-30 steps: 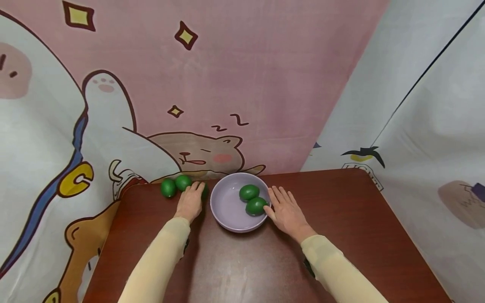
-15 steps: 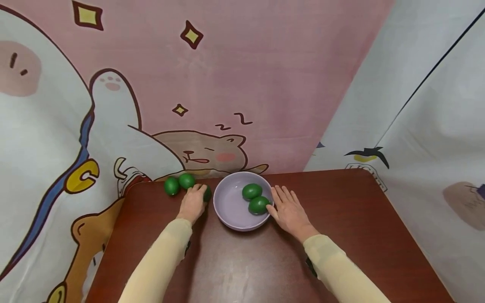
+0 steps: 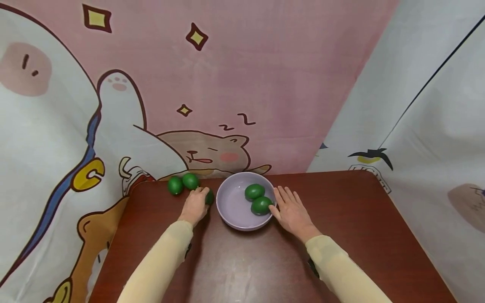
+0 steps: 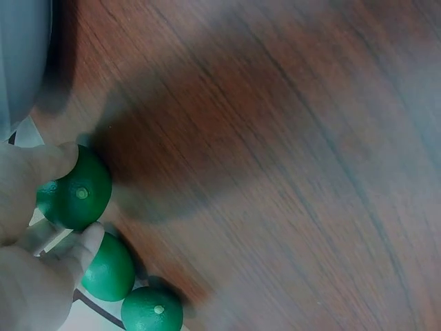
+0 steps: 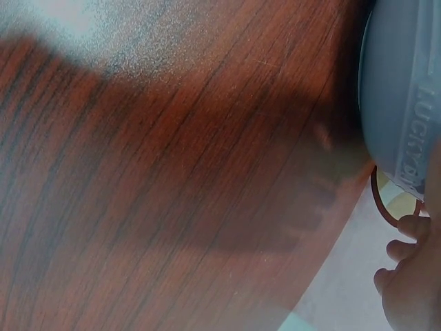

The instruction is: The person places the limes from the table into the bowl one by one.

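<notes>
In the head view my left hand (image 3: pixel 194 207) holds a green lime (image 3: pixel 209 197) just left of the lavender bowl (image 3: pixel 232 215). The left wrist view shows the thumb on one side of this lime (image 4: pixel 86 189) and fingers on the other. Two more limes, one on the left (image 3: pixel 175 185) and another lime (image 3: pixel 190 181) beside it, sit by the table's back edge. Inside the bowl lie an upper lime (image 3: pixel 254 192) and a lower lime (image 3: pixel 261 205). Fingers extended, my right hand (image 3: pixel 292 214) rests against the bowl's right side, thumb at the rim near the lower lime.
A reddish-brown wooden table (image 3: pixel 242 265) bears everything. Behind it hangs a pink and white cloth (image 3: pixel 280 97) printed with cartoon animals, close to the back edge. Raised lettering marks the outside of the bowl (image 5: pixel 403 96) in the right wrist view.
The head view has turned slightly left, so the scene sits further right. My left hand has drawn its lime a little toward me, and more of it shows. The right hand stays at the bowl.
</notes>
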Demonstrator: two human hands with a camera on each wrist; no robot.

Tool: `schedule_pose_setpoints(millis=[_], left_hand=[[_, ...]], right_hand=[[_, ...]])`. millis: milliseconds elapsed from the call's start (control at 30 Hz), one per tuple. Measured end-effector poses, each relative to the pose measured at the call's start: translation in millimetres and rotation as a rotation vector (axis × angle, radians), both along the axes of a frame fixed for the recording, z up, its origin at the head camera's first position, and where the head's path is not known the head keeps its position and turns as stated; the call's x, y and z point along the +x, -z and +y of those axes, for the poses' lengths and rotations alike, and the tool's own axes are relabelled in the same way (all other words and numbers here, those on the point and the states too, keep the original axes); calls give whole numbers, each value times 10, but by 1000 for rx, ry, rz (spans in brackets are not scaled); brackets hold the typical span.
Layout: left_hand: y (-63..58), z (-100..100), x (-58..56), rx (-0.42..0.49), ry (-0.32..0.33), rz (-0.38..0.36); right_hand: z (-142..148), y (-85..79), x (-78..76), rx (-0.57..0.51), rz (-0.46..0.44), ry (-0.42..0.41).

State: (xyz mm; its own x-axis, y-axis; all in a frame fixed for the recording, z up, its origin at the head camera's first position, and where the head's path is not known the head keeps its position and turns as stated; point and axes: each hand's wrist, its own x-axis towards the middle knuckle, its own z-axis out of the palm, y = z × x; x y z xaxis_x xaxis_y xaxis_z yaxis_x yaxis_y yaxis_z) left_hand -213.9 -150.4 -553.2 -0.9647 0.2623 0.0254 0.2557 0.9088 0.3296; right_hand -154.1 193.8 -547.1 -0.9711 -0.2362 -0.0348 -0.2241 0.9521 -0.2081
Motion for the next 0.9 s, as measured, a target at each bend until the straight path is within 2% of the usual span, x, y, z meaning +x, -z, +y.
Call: schedule_pose_setpoints(millis=[400, 667, 900], left_hand=[[-17, -20, 85, 14, 10, 27], [58, -83, 165, 31, 73, 91], [51, -109, 191, 55, 59, 72]], right_hand=[[7, 17, -3, -10, 3, -1], [9, 16, 8, -15, 4, -4], [7, 14, 11, -17, 18, -1]])
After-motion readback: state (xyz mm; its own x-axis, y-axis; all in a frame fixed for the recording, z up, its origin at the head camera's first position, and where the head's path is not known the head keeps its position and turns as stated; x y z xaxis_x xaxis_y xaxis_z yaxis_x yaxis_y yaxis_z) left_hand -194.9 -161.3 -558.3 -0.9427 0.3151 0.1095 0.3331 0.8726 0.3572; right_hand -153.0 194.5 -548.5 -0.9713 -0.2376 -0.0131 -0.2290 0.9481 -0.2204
